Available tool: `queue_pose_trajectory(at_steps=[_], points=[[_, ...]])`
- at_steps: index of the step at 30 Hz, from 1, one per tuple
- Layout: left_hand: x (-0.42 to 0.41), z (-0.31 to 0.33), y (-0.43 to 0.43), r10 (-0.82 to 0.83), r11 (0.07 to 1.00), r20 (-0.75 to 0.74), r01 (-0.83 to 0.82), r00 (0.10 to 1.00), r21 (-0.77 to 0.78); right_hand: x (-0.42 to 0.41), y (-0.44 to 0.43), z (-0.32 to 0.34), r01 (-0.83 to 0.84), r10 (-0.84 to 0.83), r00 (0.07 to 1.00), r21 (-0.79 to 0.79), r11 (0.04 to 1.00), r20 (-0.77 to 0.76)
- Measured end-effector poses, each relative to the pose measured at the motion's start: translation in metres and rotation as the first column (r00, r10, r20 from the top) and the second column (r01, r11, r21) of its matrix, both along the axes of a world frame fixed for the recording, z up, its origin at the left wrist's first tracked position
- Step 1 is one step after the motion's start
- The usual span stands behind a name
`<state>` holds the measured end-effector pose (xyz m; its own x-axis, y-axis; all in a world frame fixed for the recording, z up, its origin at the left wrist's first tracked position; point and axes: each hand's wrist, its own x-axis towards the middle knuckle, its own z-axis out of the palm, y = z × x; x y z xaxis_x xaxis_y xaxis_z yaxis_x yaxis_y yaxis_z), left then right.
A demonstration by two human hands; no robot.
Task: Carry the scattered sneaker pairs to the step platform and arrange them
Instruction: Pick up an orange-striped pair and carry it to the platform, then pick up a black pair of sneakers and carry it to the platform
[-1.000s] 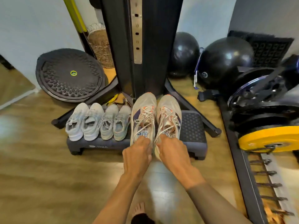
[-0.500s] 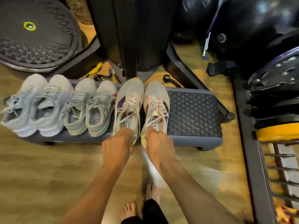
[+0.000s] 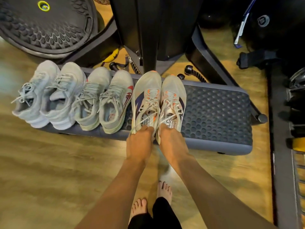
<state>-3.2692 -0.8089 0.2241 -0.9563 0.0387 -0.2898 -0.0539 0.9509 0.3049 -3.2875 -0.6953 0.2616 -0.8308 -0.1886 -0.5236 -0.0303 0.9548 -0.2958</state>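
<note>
step platform (image 3: pixel 214 113) sitting on wood floor (image 3: pixel 49 162) | white pair (image 3: pixel 47 95) overhanging left end, grey pair (image 3: pixel 105 100) touching beside it | orange-laced pair (image 3: pixel 146 90) lying mid-platform, toes pointing away | left hand (image 3: pixel 140 142), right hand (image 3: pixel 171 142) each gripping one heel, fingers curling over collar

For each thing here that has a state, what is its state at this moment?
Orange-trimmed pair: upright, side by side on the step platform, heels held.
Left hand: grips the left shoe's heel.
Right hand: grips the right shoe's heel.
Red-logo grey pair: upright on the platform, not held.
Pale grey pair: upright at the platform's left end, not held.
Step platform: flat on the floor, carrying three pairs.
</note>
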Motion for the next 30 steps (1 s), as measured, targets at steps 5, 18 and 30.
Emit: queue_pose_trajectory(at_steps=[5, 18, 30], points=[[-0.001, 0.001, -0.010, -0.017, 1.000, 0.110, 0.018, 0.994, -0.012, 0.006, 0.004, -0.004, 0.007, -0.008, 0.999, 0.017, 1.000, 0.050], [-0.001, 0.041, -0.011, 0.102, 0.990, -0.060, -0.095, 0.993, 0.099, -0.004, -0.003, 0.029, 0.256, -0.261, 0.963, -0.080, 0.963, -0.069], [-0.038, 0.325, -0.053, 0.458, 0.800, -0.353, -0.206, 0.816, 0.563, -0.029, -0.041, 0.311, 0.139, -0.438, 0.852, -0.684, 0.717, -0.286]])
